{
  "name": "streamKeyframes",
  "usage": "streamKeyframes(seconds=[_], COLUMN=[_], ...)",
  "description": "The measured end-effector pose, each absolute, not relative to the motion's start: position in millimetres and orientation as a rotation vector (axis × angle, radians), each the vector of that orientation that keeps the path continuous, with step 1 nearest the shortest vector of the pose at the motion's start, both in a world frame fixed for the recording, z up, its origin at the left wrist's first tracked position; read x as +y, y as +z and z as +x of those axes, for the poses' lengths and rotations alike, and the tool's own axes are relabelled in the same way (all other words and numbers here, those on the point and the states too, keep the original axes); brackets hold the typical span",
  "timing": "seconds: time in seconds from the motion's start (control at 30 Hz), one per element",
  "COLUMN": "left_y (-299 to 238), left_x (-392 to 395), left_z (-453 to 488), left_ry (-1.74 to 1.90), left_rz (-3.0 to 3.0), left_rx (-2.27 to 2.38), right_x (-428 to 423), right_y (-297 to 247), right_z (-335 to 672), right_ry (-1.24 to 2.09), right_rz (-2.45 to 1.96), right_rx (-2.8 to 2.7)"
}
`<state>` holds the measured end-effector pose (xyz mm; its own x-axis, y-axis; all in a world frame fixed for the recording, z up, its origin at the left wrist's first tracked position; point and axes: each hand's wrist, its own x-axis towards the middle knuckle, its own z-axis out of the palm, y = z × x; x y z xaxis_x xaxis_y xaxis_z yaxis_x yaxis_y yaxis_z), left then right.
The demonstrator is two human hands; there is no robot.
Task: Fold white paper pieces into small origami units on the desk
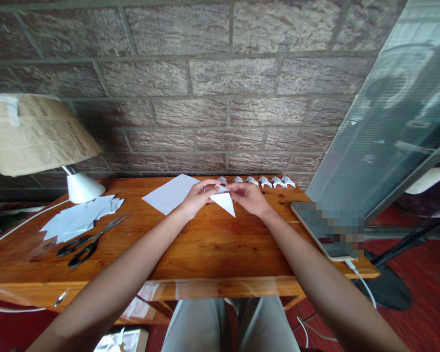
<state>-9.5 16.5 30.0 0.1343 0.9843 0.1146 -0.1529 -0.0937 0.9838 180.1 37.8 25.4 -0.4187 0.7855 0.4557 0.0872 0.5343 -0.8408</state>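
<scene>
A partly folded piece of white paper (pixel 224 203) is held up between my two hands, just above the wooden table. My left hand (pixel 198 198) pinches its left side, the thumb in front and the fingers behind. On the other side, my right hand (pixel 252 196) grips the upper right edge with thumb and fingers. One pointed flap hangs down between the hands. Left of my left hand lies a flat white square sheet (pixel 170 192). Behind my hands, several small folded paper pieces (pixel 265 182) stand in a row along the wall edge; my hands partly hide some.
Scissors with black handles (pixel 91 243) lie at the left beside a pile of white paper scraps (pixel 82 217). A lamp with a white base (pixel 83 187) stands behind them. At the right edge a tablet (pixel 320 230) has a white cable (pixel 363 281) plugged in.
</scene>
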Motion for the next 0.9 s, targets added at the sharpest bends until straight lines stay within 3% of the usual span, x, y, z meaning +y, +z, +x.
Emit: streamKeyframes(seconds=[0.53, 0.9], left_y=[43, 41], left_x=[10, 11], left_z=[-15, -14], left_ry=[1.152, 1.294], left_rz=[1.543, 1.608], left_rx=[0.922, 0.85], right_x=[29, 22], right_y=[40, 52], right_z=[179, 183], right_ry=[1.171, 1.273], right_rz=[-0.719, -0.755], right_rx=[-1.651, -1.518])
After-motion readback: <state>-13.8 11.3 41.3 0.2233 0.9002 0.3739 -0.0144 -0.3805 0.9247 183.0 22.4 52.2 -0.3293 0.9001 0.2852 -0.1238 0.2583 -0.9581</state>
